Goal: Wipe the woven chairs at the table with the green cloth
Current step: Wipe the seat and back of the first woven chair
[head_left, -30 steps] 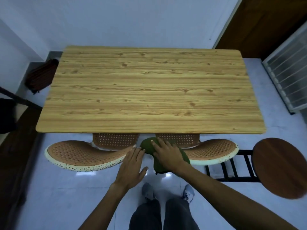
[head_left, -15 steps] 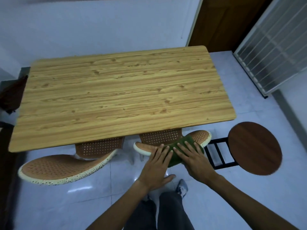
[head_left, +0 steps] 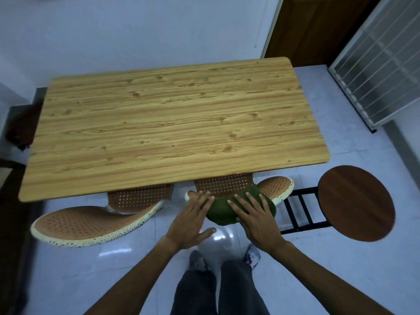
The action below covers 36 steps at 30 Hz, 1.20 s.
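Two woven orange chairs with speckled cream rims are tucked under the wooden table (head_left: 172, 123). The left chair (head_left: 86, 223) shows its curved back free of both hands. On the back of the right chair (head_left: 276, 186) lies the green cloth (head_left: 223, 211), draped over the rim. My right hand (head_left: 255, 215) presses flat on the cloth, fingers spread. My left hand (head_left: 193, 220) rests flat on the left end of that same chair back, touching the cloth's edge, with nothing held in it.
A round dark wooden stool (head_left: 355, 202) on a black frame stands right of the right chair. A wooden door (head_left: 306, 28) and a barred white panel (head_left: 381, 57) are at the back right. A dark object (head_left: 21, 123) lies left of the table. My feet are on the glossy tiled floor.
The view swung to the right chair. My right hand slid the cloth rightward from the gap between the chairs onto the right chair's back, and my left hand moved onto that back too.
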Available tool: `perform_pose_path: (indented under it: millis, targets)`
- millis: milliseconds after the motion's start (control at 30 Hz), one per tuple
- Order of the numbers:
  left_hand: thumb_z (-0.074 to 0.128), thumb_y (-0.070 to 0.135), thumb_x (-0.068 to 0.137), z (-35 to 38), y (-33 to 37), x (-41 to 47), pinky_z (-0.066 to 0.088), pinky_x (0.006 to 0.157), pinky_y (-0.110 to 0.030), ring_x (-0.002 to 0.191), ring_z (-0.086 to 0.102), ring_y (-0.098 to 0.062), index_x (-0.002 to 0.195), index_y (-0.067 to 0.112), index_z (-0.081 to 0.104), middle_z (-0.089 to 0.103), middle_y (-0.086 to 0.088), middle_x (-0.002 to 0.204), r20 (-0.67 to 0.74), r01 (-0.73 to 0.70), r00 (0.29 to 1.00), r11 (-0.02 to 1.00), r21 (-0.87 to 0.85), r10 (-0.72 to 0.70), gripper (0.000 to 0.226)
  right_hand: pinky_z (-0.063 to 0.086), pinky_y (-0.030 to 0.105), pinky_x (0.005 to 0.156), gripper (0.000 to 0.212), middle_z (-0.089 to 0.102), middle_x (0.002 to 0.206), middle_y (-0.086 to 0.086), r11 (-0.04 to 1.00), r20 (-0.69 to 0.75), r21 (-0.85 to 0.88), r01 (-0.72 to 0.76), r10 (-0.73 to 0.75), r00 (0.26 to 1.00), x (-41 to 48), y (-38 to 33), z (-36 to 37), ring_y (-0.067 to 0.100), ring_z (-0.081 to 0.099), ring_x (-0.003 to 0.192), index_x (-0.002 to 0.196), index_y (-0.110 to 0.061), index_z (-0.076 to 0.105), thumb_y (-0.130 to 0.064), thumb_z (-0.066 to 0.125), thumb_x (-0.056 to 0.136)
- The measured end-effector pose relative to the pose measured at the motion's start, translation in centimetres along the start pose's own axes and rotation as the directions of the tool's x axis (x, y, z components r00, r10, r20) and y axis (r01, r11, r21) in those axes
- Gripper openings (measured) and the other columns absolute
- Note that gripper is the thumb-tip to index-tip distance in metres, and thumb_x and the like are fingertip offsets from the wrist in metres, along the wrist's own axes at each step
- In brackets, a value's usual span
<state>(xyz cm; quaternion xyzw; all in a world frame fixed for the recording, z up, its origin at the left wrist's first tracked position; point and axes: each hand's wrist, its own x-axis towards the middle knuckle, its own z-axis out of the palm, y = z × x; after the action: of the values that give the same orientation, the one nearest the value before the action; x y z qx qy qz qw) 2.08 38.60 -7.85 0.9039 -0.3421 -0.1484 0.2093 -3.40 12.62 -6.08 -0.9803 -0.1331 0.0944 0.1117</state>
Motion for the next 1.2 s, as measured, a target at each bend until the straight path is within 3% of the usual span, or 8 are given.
perform_pose_path:
  millis: [100,167,433,533,667,833,933,1200]
  targets:
    - [0.049,0.068,0.091,0.5,-3.9,-2.1,0.028,0.118,-0.041,0.152,0.005,-0.022,0.157,0.012,-0.004,0.002,-0.011,0.166,0.059,0.162,0.986,0.983,-0.081,-0.158,0.101,0.020,0.062,0.115,0.054,0.042,0.155,0.003,1.000,-0.056,0.000,-0.029,0.029,0.998,0.3,-1.4,0.7,0.034,0.036,0.143,0.152,-0.028,0.037,-0.034,0.041,0.098]
    - [0.045,0.070,0.092,1.1,-5.6,-3.2,0.015,0.121,-0.040,0.152,0.004,-0.025,0.155,0.005,-0.003,-0.003,-0.013,0.165,0.078,0.135,0.988,0.991,0.000,-0.134,0.102,0.018,0.063,0.115,0.053,0.044,0.154,0.003,0.997,-0.069,0.011,-0.076,0.077,0.995,1.0,-3.0,1.1,0.035,0.036,0.142,0.152,-0.028,0.037,-0.038,0.040,0.099]
    - [0.055,0.066,0.090,-0.4,-4.5,-2.7,0.033,0.115,-0.045,0.147,0.027,-0.026,0.155,0.004,0.014,0.026,-0.016,0.160,0.021,0.183,0.983,0.982,-0.040,-0.182,0.099,0.029,0.067,0.108,0.054,0.057,0.138,0.009,0.975,-0.049,0.007,-0.222,0.222,0.974,4.4,-8.8,1.3,0.040,0.051,0.126,0.146,-0.027,0.044,-0.037,0.057,0.094]
    - [0.056,0.064,0.089,-1.3,-4.2,-3.2,0.027,0.118,-0.043,0.149,0.023,-0.027,0.154,0.001,0.013,0.021,-0.017,0.162,-0.046,0.222,0.974,0.975,-0.032,-0.223,0.101,0.032,0.069,0.105,0.062,0.058,0.135,0.013,0.969,0.026,0.003,-0.248,0.248,0.968,5.6,-10.5,1.4,0.043,0.053,0.122,0.144,-0.025,0.046,-0.039,0.066,0.088]
    - [0.056,0.059,0.088,-2.8,-4.2,-3.6,0.019,0.121,-0.038,0.151,0.013,-0.024,0.155,0.002,0.010,0.016,-0.015,0.163,-0.125,0.194,0.974,0.981,0.011,-0.191,0.099,0.044,0.057,0.097,0.056,0.062,0.127,0.017,0.980,0.152,-0.033,-0.198,0.201,0.968,9.1,-12.4,1.5,0.042,0.059,0.110,0.138,-0.018,0.050,-0.039,0.066,0.088]
    - [0.052,0.055,0.088,-3.7,-4.4,-5.1,0.026,0.119,-0.045,0.152,0.009,-0.024,0.156,0.004,0.012,0.013,-0.013,0.164,-0.112,0.198,0.975,0.978,0.065,-0.191,0.094,0.047,0.036,0.079,0.019,0.068,0.098,0.003,0.984,0.288,-0.081,-0.158,0.175,0.942,14.7,-15.2,-0.1,0.024,0.066,0.096,0.109,-0.017,0.068,-0.022,0.051,0.102]
    - [0.048,0.054,0.089,-4.4,-3.9,-5.9,0.025,0.119,-0.043,0.152,0.011,-0.024,0.155,0.003,0.015,0.017,-0.014,0.163,-0.134,0.201,0.973,0.975,0.097,-0.187,0.090,0.047,0.036,0.084,0.022,0.067,0.112,0.004,0.986,0.358,-0.144,-0.089,0.136,0.924,15.9,-15.5,0.2,0.024,0.064,0.107,0.114,-0.017,0.067,-0.022,0.048,0.103]
    - [0.051,0.058,0.089,-4.0,-0.3,-4.0,0.025,0.119,-0.042,0.152,0.012,-0.023,0.156,0.008,0.014,0.011,-0.008,0.165,-0.089,0.133,0.988,0.988,0.079,-0.126,0.091,0.038,0.058,0.108,0.056,0.054,0.144,0.009,0.996,-0.074,0.070,0.048,-0.043,0.996,3.4,-6.7,0.7,0.035,0.053,0.127,0.148,-0.028,0.039,-0.029,0.056,0.095]
